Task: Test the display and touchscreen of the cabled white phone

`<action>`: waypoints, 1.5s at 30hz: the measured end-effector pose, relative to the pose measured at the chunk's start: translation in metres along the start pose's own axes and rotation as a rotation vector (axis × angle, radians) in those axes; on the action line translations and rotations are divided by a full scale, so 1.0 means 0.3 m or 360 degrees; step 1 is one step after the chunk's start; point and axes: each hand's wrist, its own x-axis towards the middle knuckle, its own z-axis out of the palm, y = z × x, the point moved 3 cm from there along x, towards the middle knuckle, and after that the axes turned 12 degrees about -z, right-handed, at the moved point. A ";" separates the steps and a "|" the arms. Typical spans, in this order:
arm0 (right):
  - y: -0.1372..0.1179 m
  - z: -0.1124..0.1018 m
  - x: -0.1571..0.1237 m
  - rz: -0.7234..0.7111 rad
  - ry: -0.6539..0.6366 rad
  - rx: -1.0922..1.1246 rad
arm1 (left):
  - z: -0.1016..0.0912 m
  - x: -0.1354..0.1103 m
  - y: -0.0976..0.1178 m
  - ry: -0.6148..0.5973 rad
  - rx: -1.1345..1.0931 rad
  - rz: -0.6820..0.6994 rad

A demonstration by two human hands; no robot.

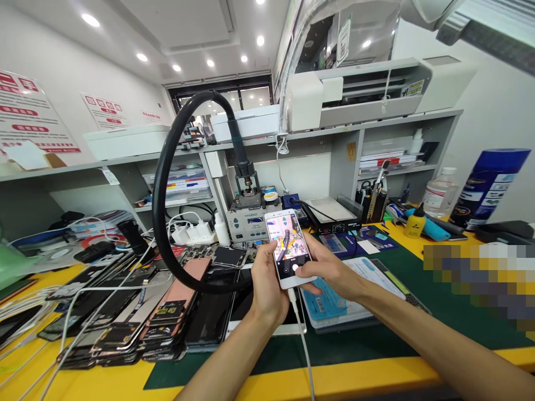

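A white smartphone (288, 245) is held upright over the bench, its screen lit with a camera view. My left hand (264, 284) wraps round its left edge and back. My right hand (330, 267) grips the right edge, with the thumb resting on the lower part of the screen. A white cable (301, 334) hangs from the phone's bottom and runs down toward the front edge of the bench.
Several dismantled phones and screens (137, 317) lie piled at the left. A thick black hose (167, 184) loops to a rework station (247, 220). Blue packets (334, 303) lie on the green mat (438, 295). Bottles (441, 192), a spray can (489, 186) and tools stand at the right.
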 end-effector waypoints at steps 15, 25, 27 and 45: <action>0.033 -0.008 -0.004 -0.0057 0.0056 0.0056 | -0.009 -0.006 -0.010 0.0062 0.0002 0.0101; 0.000 0.010 -0.003 -0.0001 -0.0006 0.0001 | -0.008 -0.005 -0.012 0.0248 0.0264 0.0062; -0.004 0.009 -0.004 -0.0008 0.0002 0.0006 | -0.008 -0.003 -0.012 0.0198 0.0210 0.0048; 0.004 0.008 -0.007 0.0002 0.0008 0.0027 | 0.001 -0.014 -0.004 0.0044 0.0100 0.0172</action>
